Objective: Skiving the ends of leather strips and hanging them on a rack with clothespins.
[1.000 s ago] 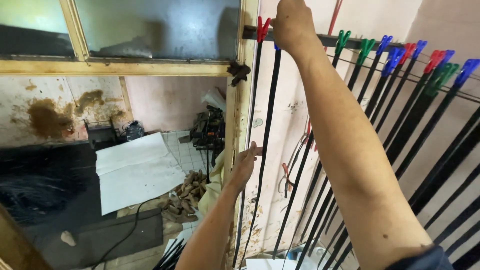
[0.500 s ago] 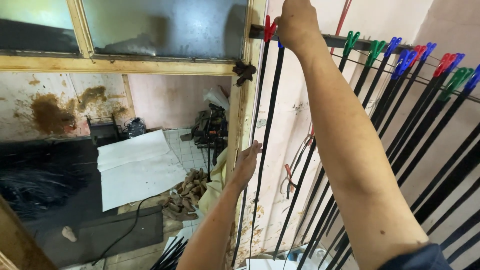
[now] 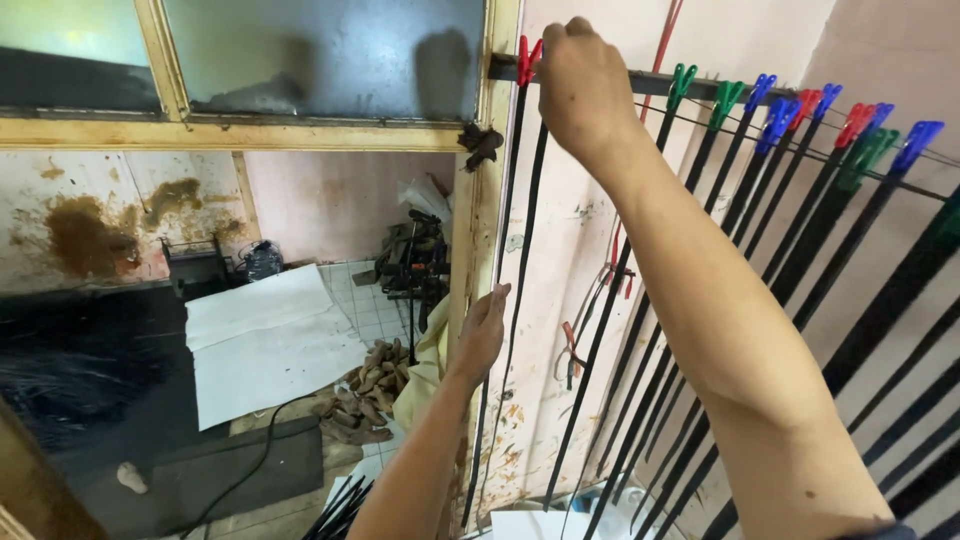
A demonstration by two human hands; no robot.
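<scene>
At far left, white sheets spread flat on the floor, a black cable trailing past them, and a heap of scraps piled against the wooden post, out of the way of the hanging work.

Just right of the post, left hand raised, its fingers loosely curled against a black strip, steadying it low down so that it hangs straight; whether closed fully round it or only pressing, cannot tell. Same strip running up to the bar, beside another strip held at the top by a red peg.

Above, right hand lifted to the bar, fingers bunched down at the strip's upper end, seemingly pinching it or a peg there; grip hidden behind the knuckles, so exactly what is pinched cannot be told. One hand high and one low, apparently to keep the long strip taut and plumb while its top sits at the bar.

Further right, more black strips hung side by side, each clipped at the top by its own peg: green pegs, blue pegs, red pegs, a blue one last. Spaced apart along bar and wires, likely so that none touches its neighbour.
</scene>
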